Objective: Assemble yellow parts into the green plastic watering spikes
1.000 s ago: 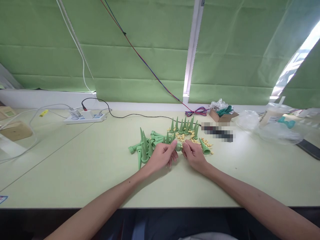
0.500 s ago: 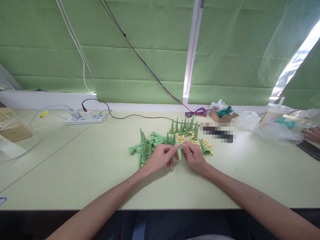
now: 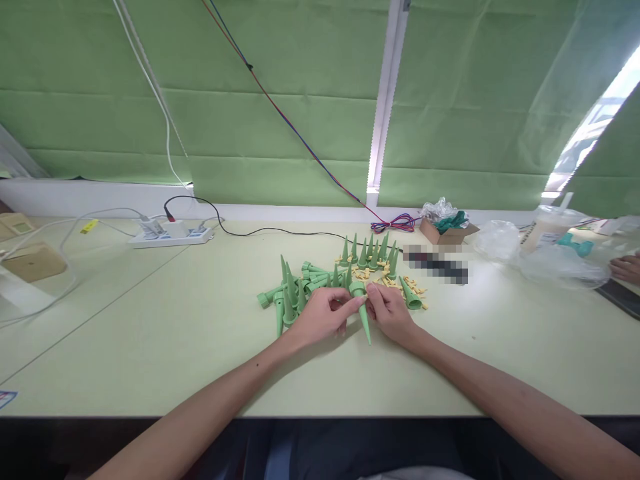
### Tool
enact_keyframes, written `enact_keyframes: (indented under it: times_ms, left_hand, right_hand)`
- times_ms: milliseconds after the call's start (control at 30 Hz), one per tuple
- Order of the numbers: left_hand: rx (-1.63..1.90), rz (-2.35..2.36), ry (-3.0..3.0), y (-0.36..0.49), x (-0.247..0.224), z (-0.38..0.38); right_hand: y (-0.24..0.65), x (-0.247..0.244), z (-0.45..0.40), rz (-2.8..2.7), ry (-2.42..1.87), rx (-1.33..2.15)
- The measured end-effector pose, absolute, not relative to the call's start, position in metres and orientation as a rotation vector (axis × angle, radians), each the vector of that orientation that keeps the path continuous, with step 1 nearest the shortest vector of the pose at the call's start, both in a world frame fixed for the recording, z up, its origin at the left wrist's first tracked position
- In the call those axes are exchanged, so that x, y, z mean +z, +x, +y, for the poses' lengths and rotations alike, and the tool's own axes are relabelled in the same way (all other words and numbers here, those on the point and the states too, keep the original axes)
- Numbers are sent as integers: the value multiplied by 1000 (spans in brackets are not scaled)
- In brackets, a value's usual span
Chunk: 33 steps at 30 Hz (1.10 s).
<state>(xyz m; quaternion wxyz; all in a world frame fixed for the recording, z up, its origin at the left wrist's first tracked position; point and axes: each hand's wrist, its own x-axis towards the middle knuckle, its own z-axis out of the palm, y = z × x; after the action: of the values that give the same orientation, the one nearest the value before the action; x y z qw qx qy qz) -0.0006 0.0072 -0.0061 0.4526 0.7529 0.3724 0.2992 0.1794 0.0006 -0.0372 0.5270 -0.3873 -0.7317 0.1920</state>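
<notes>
My left hand (image 3: 327,312) is closed on a green spike (image 3: 365,323), which hangs with its cap up and its tip toward me. Close against its right side, my right hand (image 3: 391,312) is pinched; a small yellow bit shows at its fingertips, most of it hidden. Several green spikes (image 3: 289,308) stand or lie to the left of my hands. Beyond them more green spikes (image 3: 363,257) stand upright around scattered small yellow pieces (image 3: 361,273). One green spike (image 3: 410,294) lies on its side just right of my right hand.
A white power strip (image 3: 171,236) with cables sits at the back left. Toward the right are a small cardboard box (image 3: 448,235), a blurred dark object (image 3: 436,263), plastic bags (image 3: 563,267) and a cup (image 3: 547,230). Another person's hand (image 3: 626,268) rests at the right edge.
The green spike between my hands has turned, and its cap and long tip now show, with the tip reaching lower. My hands have barely shifted.
</notes>
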Motion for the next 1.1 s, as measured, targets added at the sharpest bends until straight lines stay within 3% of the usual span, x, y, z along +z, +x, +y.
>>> enact_keyframes:
  times_ms: [700,1100]
  left_hand:
    - [1145,981,2180,1,-14,12]
    - [1031,1020,2027,8,-8,0]
  right_hand:
    - [178,-36,1,-1744,-990,449]
    - [177,-36,2,-1590,-1000,434]
